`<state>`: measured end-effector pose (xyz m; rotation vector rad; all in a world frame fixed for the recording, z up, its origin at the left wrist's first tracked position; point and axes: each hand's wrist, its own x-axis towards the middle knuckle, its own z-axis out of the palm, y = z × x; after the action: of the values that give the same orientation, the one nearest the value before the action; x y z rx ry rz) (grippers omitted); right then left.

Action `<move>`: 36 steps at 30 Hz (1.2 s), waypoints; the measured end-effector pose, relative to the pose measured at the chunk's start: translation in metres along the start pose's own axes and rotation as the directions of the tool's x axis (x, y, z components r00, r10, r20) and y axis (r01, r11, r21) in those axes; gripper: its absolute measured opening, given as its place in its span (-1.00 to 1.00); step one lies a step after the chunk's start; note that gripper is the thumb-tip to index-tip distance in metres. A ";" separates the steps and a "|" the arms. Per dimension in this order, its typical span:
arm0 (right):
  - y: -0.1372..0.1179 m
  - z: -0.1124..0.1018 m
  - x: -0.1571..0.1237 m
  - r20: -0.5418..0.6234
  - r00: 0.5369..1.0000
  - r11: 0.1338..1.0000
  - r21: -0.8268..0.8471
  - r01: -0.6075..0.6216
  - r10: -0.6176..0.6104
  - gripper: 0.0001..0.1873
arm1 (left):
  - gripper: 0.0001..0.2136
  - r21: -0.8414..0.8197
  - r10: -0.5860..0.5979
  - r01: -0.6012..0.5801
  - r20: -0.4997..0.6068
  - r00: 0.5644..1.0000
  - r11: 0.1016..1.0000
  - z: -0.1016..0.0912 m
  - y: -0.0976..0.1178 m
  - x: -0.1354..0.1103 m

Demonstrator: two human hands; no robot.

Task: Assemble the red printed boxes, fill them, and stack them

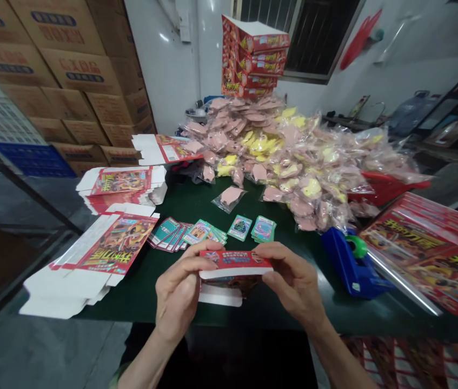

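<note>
Both my hands hold a small red printed cardboard box [234, 265] just above the near edge of the green table [196, 202]. My left hand [182, 294] grips its left end with fingers curled over the top. My right hand [293, 281] pinches its right end. A white flap of the box hangs below it. Behind the box lie fanned trading cards [184, 234] and two small card stacks [263, 228].
Flat unfolded red-and-white box blanks [103, 248] lie at the left, more [121, 183] behind them. A big heap of pink and yellow bagged items [289, 151] fills the table's far side. A blue tape dispenser [352, 262] and red printed sheets [435, 248] sit right. Cartons are stacked at the back left.
</note>
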<state>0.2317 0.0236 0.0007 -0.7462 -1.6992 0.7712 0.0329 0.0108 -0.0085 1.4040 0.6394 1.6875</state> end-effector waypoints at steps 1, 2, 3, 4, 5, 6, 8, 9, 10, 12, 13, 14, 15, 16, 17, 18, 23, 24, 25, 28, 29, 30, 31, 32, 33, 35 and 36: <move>-0.001 0.000 0.000 -0.016 1.000 1.000 -0.018 -0.007 0.006 -0.80 | -0.83 0.060 0.010 -0.012 0.032 0.999 0.998 -0.001 0.004 0.001; -0.003 0.000 0.000 -0.018 1.000 0.999 -0.033 -0.023 0.022 -0.81 | -0.87 0.139 0.022 -0.030 0.057 0.998 0.990 -0.002 0.008 0.003; -0.004 0.000 -0.001 -0.003 0.999 0.998 -0.042 -0.042 0.042 -0.80 | -0.91 0.227 0.032 -0.050 0.082 0.996 0.973 -0.003 0.012 0.005; -0.006 0.001 -0.001 0.023 0.998 0.997 -0.046 -0.065 0.066 -0.79 | -0.90 0.311 0.036 -0.070 0.113 0.993 0.948 -0.004 0.017 0.008; -0.007 0.002 -0.002 0.038 0.996 0.995 -0.051 -0.083 0.085 -0.78 | -0.87 0.384 0.030 -0.087 0.153 0.988 0.919 -0.005 0.021 0.010; -0.008 0.002 -0.003 0.041 0.994 0.994 -0.061 -0.094 0.097 -0.76 | -0.84 0.437 0.026 -0.109 0.193 0.981 0.893 -0.007 0.025 0.013; -0.010 0.004 -0.004 0.028 0.996 0.992 -0.096 -0.080 0.083 -0.75 | -0.82 0.492 0.021 -0.150 0.259 0.966 0.858 -0.009 0.031 0.018; -0.010 0.004 -0.005 0.021 0.998 0.991 -0.121 -0.053 0.055 -0.75 | -0.81 0.500 0.019 -0.164 0.281 0.959 0.850 -0.010 0.033 0.019; -0.011 0.005 -0.006 0.015 1.000 0.989 -0.148 -0.023 0.025 -0.75 | -0.81 0.499 0.014 -0.168 0.298 0.954 0.850 -0.011 0.035 0.021; -0.013 0.006 -0.008 0.016 1.000 0.981 -0.193 0.030 -0.027 -0.73 | -0.82 0.483 -0.010 -0.155 0.323 0.946 0.862 -0.014 0.038 0.023; -0.014 0.007 -0.008 0.016 0.999 0.978 -0.204 0.043 -0.040 -0.72 | -0.82 0.473 -0.021 -0.149 0.335 0.942 0.868 -0.015 0.039 0.023; -0.015 0.007 -0.008 0.011 0.999 0.977 -0.207 0.045 -0.044 -0.72 | -0.82 0.463 -0.022 -0.149 0.344 0.939 0.874 -0.016 0.039 0.024; -0.016 0.007 -0.007 0.003 0.999 0.978 -0.203 0.044 -0.044 -0.72 | -0.81 0.457 -0.018 -0.153 0.348 0.937 0.876 -0.016 0.039 0.024; -0.017 0.007 -0.006 -0.005 0.999 0.979 -0.197 0.040 -0.042 -0.73 | -0.81 0.453 -0.008 -0.160 0.347 0.938 0.877 -0.016 0.038 0.024; -0.018 0.007 -0.005 -0.011 0.999 0.980 -0.193 0.038 -0.041 -0.74 | -0.80 0.450 0.009 -0.173 0.343 0.939 0.876 -0.016 0.037 0.024; -0.019 0.007 -0.004 -0.018 0.999 0.981 -0.192 0.037 -0.041 -0.75 | -0.79 0.447 0.029 -0.188 0.338 0.941 0.875 -0.016 0.036 0.025; -0.020 0.007 0.000 -0.016 0.998 0.976 -0.209 0.054 -0.059 -0.76 | -0.76 0.464 0.086 -0.248 0.343 0.936 0.850 -0.015 0.032 0.024; -0.019 0.007 0.000 -0.012 0.998 0.975 -0.214 0.060 -0.064 -0.75 | -0.76 0.479 0.088 -0.259 0.352 0.932 0.839 -0.015 0.032 0.024; -0.019 0.008 0.000 -0.009 0.997 0.973 -0.222 0.069 -0.073 -0.75 | -0.75 0.494 0.094 -0.276 0.362 0.927 0.825 -0.016 0.031 0.023; -0.016 0.009 -0.003 -0.019 0.992 0.958 -0.260 0.118 -0.127 -0.71 | -0.71 0.527 0.139 -0.343 0.388 0.911 0.777 -0.018 0.029 0.019; -0.015 0.010 -0.004 -0.028 0.989 0.952 -0.277 0.132 -0.145 -0.68 | -0.69 0.526 0.162 -0.367 0.395 0.904 0.767 -0.019 0.028 0.017; -0.013 0.011 -0.006 -0.037 0.986 0.945 -0.295 0.143 -0.161 -0.66 | -0.66 0.518 0.188 -0.391 0.401 0.897 0.761 -0.020 0.027 0.015; -0.010 0.012 -0.007 -0.046 0.983 0.938 -0.313 0.153 -0.176 -0.64 | -0.64 0.507 0.206 -0.410 0.410 0.888 0.759 -0.020 0.025 0.013; -0.007 0.013 -0.010 -0.049 0.980 0.930 -0.328 0.165 -0.191 -0.63 | -0.63 0.496 0.216 -0.424 0.423 0.880 0.757 -0.021 0.023 0.011; -0.004 0.014 -0.012 -0.045 0.976 0.922 -0.341 0.184 -0.212 -0.61 | -0.63 0.491 0.226 -0.439 0.435 0.872 0.752 -0.021 0.020 0.009; 0.004 0.017 -0.017 -0.033 0.964 0.902 -0.362 0.235 -0.264 -0.58 | -0.63 0.506 0.255 -0.467 0.433 0.865 0.726 -0.021 0.012 0.005; 0.008 0.019 -0.019 -0.039 0.958 0.893 -0.374 0.250 -0.284 -0.55 | -0.62 0.519 0.274 -0.474 0.416 0.867 0.711 -0.020 0.007 0.003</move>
<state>0.2185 0.0107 -0.0202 -0.7633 -1.8345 0.2235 0.0116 0.0121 -0.0056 2.3610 0.7895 1.5619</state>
